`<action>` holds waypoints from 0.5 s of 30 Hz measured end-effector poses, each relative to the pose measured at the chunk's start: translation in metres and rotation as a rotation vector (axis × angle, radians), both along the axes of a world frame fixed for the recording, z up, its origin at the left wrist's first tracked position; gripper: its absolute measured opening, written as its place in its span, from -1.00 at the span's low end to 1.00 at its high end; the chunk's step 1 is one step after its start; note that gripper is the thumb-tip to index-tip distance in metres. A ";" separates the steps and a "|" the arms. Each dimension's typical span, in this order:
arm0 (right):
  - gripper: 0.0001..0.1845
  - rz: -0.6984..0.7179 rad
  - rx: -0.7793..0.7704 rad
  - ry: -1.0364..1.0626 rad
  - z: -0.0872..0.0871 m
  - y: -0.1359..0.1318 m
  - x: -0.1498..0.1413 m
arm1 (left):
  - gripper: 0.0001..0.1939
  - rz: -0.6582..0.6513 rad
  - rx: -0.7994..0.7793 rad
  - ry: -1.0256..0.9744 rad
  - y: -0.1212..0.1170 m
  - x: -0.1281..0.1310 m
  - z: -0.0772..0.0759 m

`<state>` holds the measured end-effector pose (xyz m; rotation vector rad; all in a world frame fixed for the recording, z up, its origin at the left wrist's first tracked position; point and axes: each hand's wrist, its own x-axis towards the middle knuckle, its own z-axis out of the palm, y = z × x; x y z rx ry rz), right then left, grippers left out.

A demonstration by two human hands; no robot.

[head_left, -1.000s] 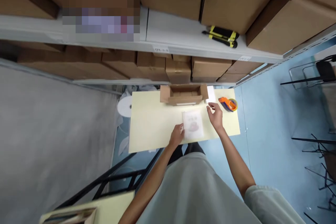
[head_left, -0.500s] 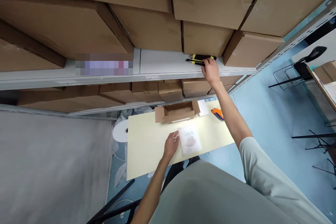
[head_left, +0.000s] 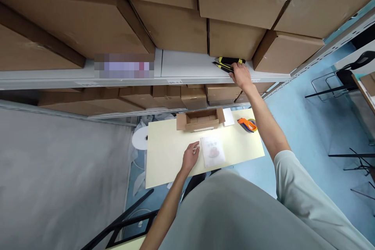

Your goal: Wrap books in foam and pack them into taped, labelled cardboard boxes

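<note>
My right hand (head_left: 241, 75) reaches up to the grey shelf (head_left: 187, 66) and closes its fingers on a black and yellow tool (head_left: 227, 62) lying there under the cardboard boxes. Down on the pale yellow table (head_left: 166, 152), my left hand (head_left: 190, 157) rests with curled fingers at the left edge of a clear plastic pouch (head_left: 213, 151) with something reddish inside. It pinches the pouch's corner. An open brown carton (head_left: 200, 119) stands at the table's far edge, just beyond the pouch.
An orange tape dispenser (head_left: 247, 124) and a white slip (head_left: 228, 117) lie right of the carton. Large cardboard boxes (head_left: 164, 19) fill the shelves above. A white roll (head_left: 140, 138) sits left of the table. Black chair frames (head_left: 351, 70) stand on the blue floor at right.
My right hand rose from the table near the tape dispenser to the shelf and closed on the black and yellow tool. My left hand stayed at the pouch.
</note>
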<state>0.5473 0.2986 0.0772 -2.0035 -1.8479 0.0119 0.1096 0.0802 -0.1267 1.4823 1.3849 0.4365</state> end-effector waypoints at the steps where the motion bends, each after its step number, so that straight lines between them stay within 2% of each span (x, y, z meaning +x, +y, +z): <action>1: -0.56 0.003 0.012 0.005 0.003 -0.002 -0.001 | -0.70 -0.010 0.009 0.013 0.001 0.002 0.005; 4: -0.49 0.011 0.062 0.028 0.011 -0.032 -0.016 | -0.75 -0.054 0.046 0.066 0.002 0.004 0.017; 7: -0.46 0.024 0.082 0.115 0.004 -0.105 -0.054 | -0.75 -0.060 0.002 0.102 0.001 -0.007 0.013; 9: -0.46 0.019 0.034 0.272 -0.012 -0.168 -0.092 | -0.71 -0.071 -0.046 0.133 -0.001 -0.020 -0.006; 11: -0.49 -0.059 -0.072 0.522 -0.036 -0.232 -0.136 | -0.65 -0.082 -0.074 0.168 -0.003 -0.035 -0.032; 12: -0.48 -0.088 -0.151 0.638 -0.050 -0.261 -0.160 | -0.63 -0.105 -0.039 0.188 -0.004 -0.041 -0.045; 15: -0.43 -0.199 -0.414 0.864 -0.098 -0.324 -0.226 | -0.60 -0.180 0.038 0.213 -0.004 -0.050 -0.077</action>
